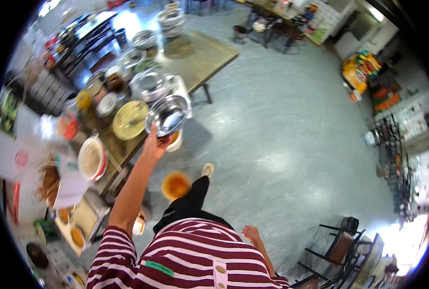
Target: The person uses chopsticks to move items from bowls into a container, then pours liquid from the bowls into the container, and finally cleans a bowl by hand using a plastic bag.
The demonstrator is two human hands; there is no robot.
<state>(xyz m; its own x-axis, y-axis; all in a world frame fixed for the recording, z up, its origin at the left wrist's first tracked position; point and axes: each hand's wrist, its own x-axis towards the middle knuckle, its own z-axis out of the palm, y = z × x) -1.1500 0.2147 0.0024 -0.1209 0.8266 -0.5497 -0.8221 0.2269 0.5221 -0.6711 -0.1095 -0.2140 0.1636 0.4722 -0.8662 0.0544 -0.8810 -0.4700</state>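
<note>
My left hand (156,143) grips the rim of a shiny metal bowl (167,115), its thumb over the near edge. Left of the bowl lies a round yellow lid (130,120) on a wooden table (207,54). Clear lidded containers (149,85) sit just beyond the bowl. My right hand (250,233) hangs beside my body at the lower right, fingers loosely bent, with nothing seen in it. Below the bowl, a white container with orange contents (175,141) shows partly behind my left hand. Another round container with orange contents (176,185) is blurred near my leg.
A cream bucket with a red band (91,159) stands at the table's left end. Jars and a white bowl (107,104) crowd the table. Stacked plastic-wrapped dishes (171,22) stand at its far side. Chairs (340,245) are at the lower right. Yellow bags (358,70) lie at the right.
</note>
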